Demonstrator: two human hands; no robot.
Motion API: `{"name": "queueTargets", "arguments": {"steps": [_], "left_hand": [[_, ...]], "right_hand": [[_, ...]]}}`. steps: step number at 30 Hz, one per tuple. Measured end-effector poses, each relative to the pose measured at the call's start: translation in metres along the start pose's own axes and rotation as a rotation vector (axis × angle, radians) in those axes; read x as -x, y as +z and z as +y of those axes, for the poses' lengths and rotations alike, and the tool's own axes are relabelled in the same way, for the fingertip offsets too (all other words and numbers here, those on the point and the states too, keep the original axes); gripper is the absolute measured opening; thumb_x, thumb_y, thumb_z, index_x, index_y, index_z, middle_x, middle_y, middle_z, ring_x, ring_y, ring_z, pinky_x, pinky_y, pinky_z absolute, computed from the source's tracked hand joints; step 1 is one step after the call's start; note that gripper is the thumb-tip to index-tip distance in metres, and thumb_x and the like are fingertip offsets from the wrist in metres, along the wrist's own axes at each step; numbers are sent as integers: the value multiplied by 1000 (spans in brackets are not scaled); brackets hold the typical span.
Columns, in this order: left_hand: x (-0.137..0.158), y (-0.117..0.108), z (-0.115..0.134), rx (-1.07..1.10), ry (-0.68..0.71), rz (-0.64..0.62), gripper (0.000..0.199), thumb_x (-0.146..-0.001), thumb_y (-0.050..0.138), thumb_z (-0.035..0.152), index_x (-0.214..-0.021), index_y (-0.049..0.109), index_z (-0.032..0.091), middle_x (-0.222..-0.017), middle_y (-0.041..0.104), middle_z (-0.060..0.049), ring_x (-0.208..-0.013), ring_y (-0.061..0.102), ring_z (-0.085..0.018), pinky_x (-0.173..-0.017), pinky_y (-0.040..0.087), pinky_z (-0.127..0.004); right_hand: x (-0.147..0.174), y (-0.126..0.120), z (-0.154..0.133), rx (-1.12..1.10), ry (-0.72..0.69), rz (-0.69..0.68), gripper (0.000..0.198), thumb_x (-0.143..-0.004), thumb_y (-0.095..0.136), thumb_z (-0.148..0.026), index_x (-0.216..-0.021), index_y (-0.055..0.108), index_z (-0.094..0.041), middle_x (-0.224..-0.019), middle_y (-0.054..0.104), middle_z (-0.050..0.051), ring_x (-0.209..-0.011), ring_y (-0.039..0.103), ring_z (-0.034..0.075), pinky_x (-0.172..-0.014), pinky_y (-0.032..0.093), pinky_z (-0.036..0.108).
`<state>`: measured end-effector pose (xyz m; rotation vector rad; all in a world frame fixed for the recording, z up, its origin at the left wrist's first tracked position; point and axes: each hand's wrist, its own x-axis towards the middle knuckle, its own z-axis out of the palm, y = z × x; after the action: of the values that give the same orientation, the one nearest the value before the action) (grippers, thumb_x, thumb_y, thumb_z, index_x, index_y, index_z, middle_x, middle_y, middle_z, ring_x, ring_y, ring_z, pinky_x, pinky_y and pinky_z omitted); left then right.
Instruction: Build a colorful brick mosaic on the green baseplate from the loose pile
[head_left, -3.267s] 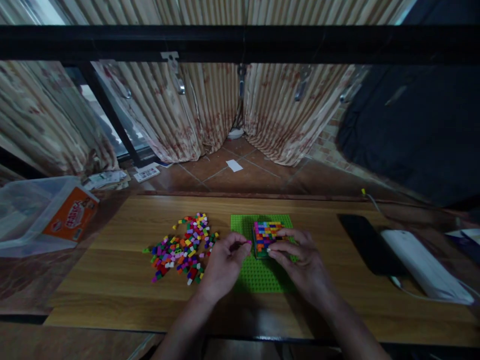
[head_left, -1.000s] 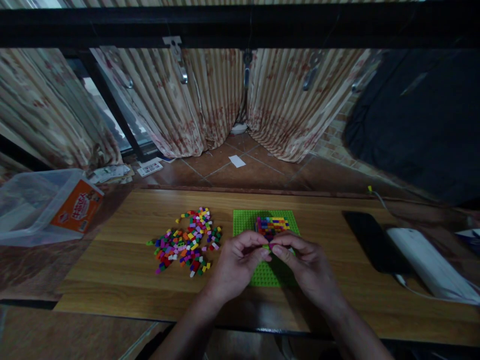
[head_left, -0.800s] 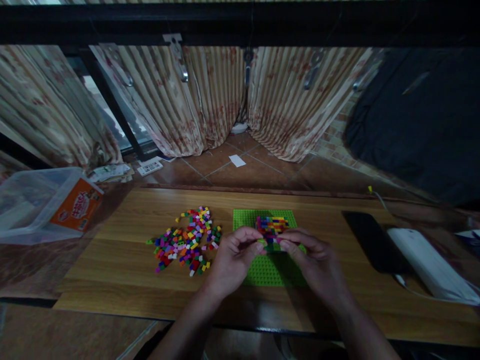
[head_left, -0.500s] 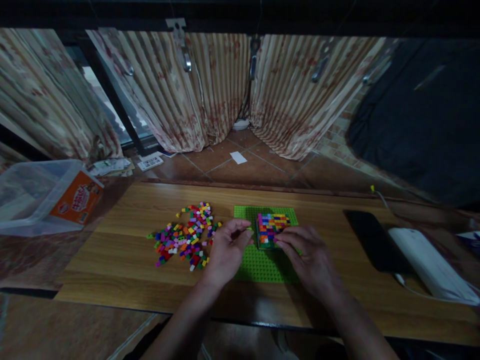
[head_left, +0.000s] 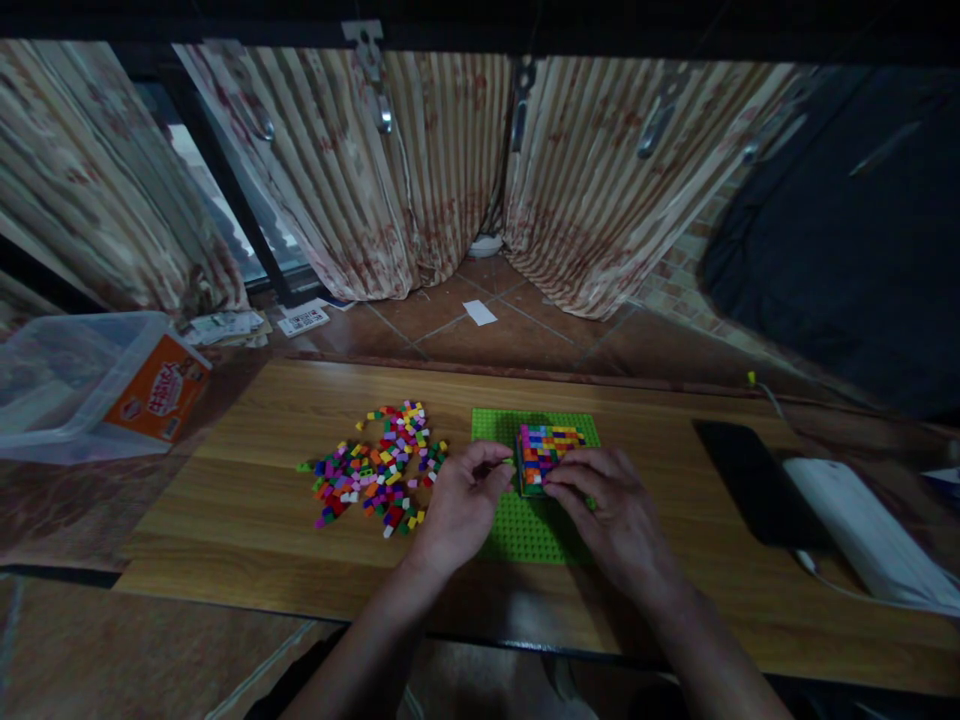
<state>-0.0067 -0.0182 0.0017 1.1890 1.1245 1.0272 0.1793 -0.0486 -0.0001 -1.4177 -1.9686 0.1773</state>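
Observation:
My left hand is closed in a pinch left of the block build, with a small lime-green toy brick at its fingertips. My right hand reaches over the build's right side, thumb and forefinger closed on a small pink toy brick at the front edge. The many-coloured brick build stands on a green studded baseplate; its right front part is hidden behind my right hand. Left of my left hand lies a loose pile of small coloured bricks.
The wooden table carries a black phone and a white power strip with a cable at the right. A clear plastic box with an orange label stands beyond the left end. Curtains hang behind.
The view has shifted slightly. My right fingertips have moved a little left along the build's front edge with the pink brick. My left fingertips are slightly nearer the build.

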Motion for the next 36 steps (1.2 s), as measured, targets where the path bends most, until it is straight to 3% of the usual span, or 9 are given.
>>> {"name": "queueTargets", "arguments": {"steps": [13, 19, 27, 36], "left_hand": [[1, 0, -4, -59, -4, -6, 15, -82, 60, 18, -94, 68, 16, -82, 70, -2, -69, 64, -14, -66, 50, -26], [2, 0, -9, -114, 7, -29, 17, -84, 58, 21, -97, 68, 17, -83, 70, -3, -71, 65, -15, -68, 51, -27], [5, 4, -6, -184, 28, -32, 17, -83, 57, 18, -95, 69, 18, -89, 72, -4, -81, 67, -17, -72, 51, -27], [6, 5, -3, -205, -10, -48, 18, -83, 56, 19, -96, 68, 18, -89, 72, -4, -80, 65, -17, -70, 49, -27]], "right_hand": [[0, -1, 1, -14, -17, 62, 9, -89, 63, -28, -86, 70, -22, -93, 67, 5, -90, 60, 21, -80, 50, 38], [-1, -2, 2, -12, 61, 115, 12, -89, 61, -31, -85, 69, -22, -95, 66, 6, -91, 60, 22, -80, 50, 39], [-1, 5, 0, -20, 81, 98, 12, -88, 63, -31, -81, 68, -23, -94, 66, 5, -91, 59, 22, -81, 48, 39], [-2, 2, 0, -38, 114, 96, 15, -89, 61, -33, -82, 68, -23, -93, 65, 5, -91, 59, 22, -81, 48, 39]]}}
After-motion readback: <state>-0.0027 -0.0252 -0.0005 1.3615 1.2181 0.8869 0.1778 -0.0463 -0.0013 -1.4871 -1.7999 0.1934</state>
